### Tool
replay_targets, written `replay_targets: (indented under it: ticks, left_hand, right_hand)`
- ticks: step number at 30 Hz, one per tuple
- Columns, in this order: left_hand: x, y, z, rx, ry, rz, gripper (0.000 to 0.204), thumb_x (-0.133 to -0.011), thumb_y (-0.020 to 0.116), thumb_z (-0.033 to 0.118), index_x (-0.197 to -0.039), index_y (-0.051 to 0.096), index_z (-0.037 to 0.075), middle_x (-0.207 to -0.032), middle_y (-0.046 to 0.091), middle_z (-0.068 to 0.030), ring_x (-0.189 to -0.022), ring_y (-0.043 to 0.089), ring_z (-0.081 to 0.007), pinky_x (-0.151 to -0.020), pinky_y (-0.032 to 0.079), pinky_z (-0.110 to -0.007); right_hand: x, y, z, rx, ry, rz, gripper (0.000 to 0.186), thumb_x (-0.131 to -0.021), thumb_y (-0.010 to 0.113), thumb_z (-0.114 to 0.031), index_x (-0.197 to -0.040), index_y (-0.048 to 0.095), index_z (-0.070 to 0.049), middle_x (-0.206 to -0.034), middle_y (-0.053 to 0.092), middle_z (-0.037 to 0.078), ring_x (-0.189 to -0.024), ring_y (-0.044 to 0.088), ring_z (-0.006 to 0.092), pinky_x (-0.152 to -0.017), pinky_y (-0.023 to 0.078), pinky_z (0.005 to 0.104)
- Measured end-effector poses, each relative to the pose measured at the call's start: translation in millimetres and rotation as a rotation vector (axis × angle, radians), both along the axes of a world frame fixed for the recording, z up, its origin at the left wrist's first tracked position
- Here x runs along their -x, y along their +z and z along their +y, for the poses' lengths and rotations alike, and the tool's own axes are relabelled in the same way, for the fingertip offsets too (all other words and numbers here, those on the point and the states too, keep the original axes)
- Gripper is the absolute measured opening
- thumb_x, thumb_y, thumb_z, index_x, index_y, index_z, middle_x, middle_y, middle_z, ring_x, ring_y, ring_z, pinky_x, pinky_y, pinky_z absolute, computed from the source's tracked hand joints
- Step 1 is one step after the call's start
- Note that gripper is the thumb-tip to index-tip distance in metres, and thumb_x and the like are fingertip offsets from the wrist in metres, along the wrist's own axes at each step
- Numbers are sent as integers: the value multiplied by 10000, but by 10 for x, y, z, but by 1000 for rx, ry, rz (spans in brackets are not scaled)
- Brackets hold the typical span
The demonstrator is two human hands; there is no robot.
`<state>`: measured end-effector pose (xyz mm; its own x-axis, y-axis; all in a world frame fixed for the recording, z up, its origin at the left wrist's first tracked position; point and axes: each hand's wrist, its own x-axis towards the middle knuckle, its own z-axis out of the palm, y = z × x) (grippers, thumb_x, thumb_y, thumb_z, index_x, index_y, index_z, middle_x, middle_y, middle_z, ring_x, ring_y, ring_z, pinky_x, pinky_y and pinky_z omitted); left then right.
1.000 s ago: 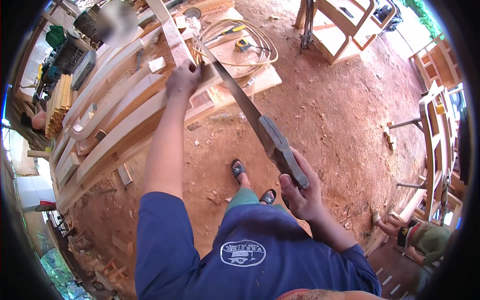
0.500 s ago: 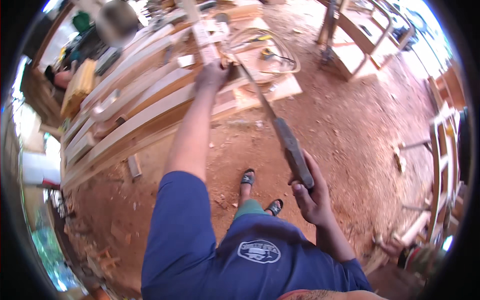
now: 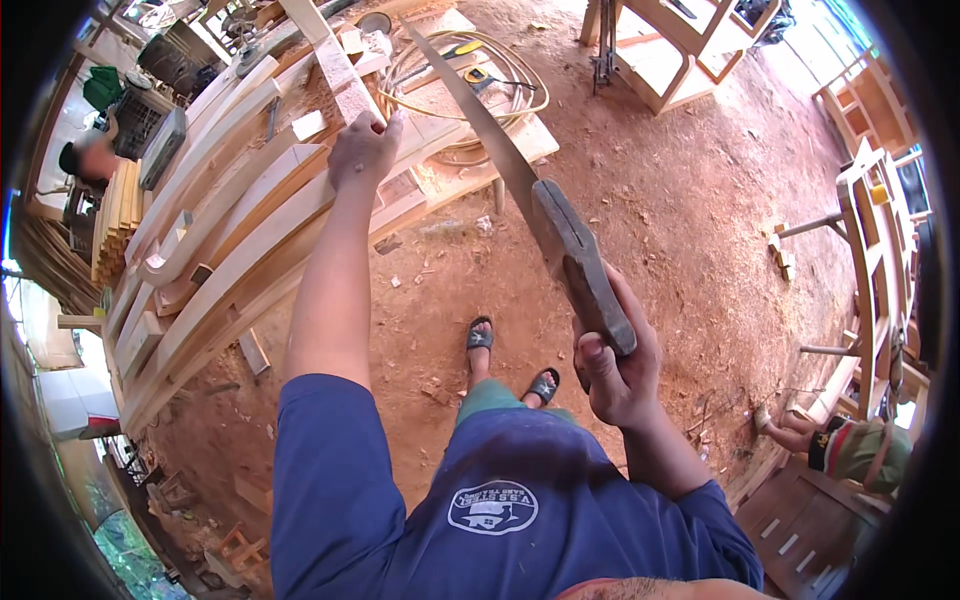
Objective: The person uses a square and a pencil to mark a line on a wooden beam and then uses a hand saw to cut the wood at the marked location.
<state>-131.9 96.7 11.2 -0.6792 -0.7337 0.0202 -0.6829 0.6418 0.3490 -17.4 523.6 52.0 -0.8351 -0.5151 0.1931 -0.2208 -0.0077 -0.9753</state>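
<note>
Head view: my right grip (image 3: 622, 378) clasps the saw (image 3: 518, 180), now farther from my left grip (image 3: 363, 152), upper left, hold unclear; no cutting underway.

A yellowish coil of tubing (image 3: 546, 100) lies at the far side, a tape measure (image 3: 478, 76) within its loops; a wooden chair frame (image 3: 650, 65) stands far right; stacked wooden strips (image 3: 118, 225) sit left; shavings litter the reddish floor (image 3: 640, 200); a co-worker (image 3: 865, 455) is near right.
</note>
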Motion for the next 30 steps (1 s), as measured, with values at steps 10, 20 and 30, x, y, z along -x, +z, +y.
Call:
replay_targets:
  ticks: [10, 20, 30]
  left_hand:
    - [202, -113, -368, -51, 4, -85, 708, -1060, 499, 717, -1150, 786, 76, -1347, 773, -240, -1283, 724, -443, -1061, 560, -545]
    - [-50, -50, -146, -301, -346, 303, 144, -1050, 688, 214, -1062, 731, 77, -1049, 770, -166, -996, 751, -401, -881, 568, -512]
    - [-6, -45, -400, -333, -523, 318, 163, -982, 770, 124, -1144, 777, 117, -1095, 784, -41, -912, 722, -269, -790, 513, -402]
  right_hand:
    - [384, -359, -167, -47, -126, -91, 797, -1093, 729, -338, -1674, 395, 94, -1202, 721, 97, -913, 627, 88, -815, 537, 277]
    - [1751, -317, -1314, -188, -403, -219, 642, -1058, 713, -122, -1614, 447, 58, -903, 641, 49, -596, 544, 51, -512, 417, 225]
    - [2576, -245, -2388, -20, -396, -298, 275, -1052, 719, -149, -1233, 632, 38, -935, 613, 85, -718, 553, 130, -664, 495, 333]
